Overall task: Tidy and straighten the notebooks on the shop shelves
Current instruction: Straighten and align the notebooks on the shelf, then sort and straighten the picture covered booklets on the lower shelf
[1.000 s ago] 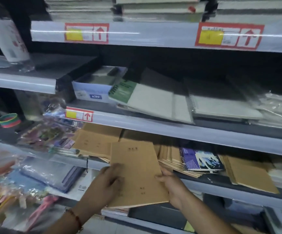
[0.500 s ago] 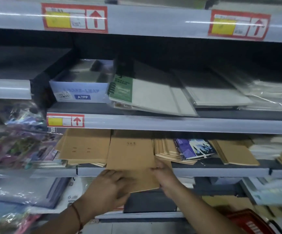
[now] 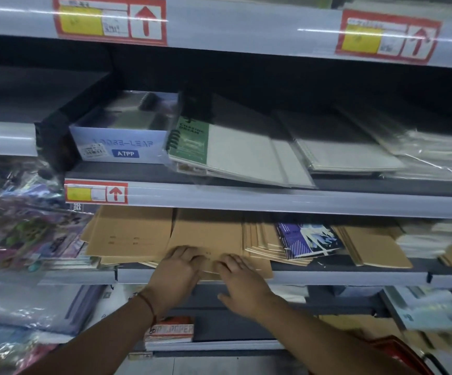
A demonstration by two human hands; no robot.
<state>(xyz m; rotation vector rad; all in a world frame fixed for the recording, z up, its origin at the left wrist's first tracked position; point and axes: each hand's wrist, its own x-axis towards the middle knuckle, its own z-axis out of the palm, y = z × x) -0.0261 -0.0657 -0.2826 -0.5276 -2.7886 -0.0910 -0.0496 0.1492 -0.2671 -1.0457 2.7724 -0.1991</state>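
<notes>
A stack of brown kraft notebooks [image 3: 208, 234] lies on the lower shelf [image 3: 327, 277], its front end sticking out a little over the shelf edge. My left hand [image 3: 177, 272] lies flat on its near left part, fingers spread. My right hand [image 3: 239, 280] presses beside it on the near right corner, fingers straight. Another brown stack [image 3: 130, 236] sits to the left, fanned brown notebooks [image 3: 262, 239] to the right, then a purple-covered notebook [image 3: 308, 239] and more brown ones [image 3: 373, 244].
On the shelf above stand a blue loose-leaf box [image 3: 119, 147], a skewed green spiral notebook [image 3: 235, 155] and wrapped pads [image 3: 354, 155]. Plastic-wrapped coloured items [image 3: 27, 234] hang at the left. A red basket [image 3: 406, 353] sits low at the right.
The brown notebook stack, held out in front of the shelf a second ago, has slid back onto the lower shelf. Both hands shifted from gripping its sides to pressing flat on its front end.
</notes>
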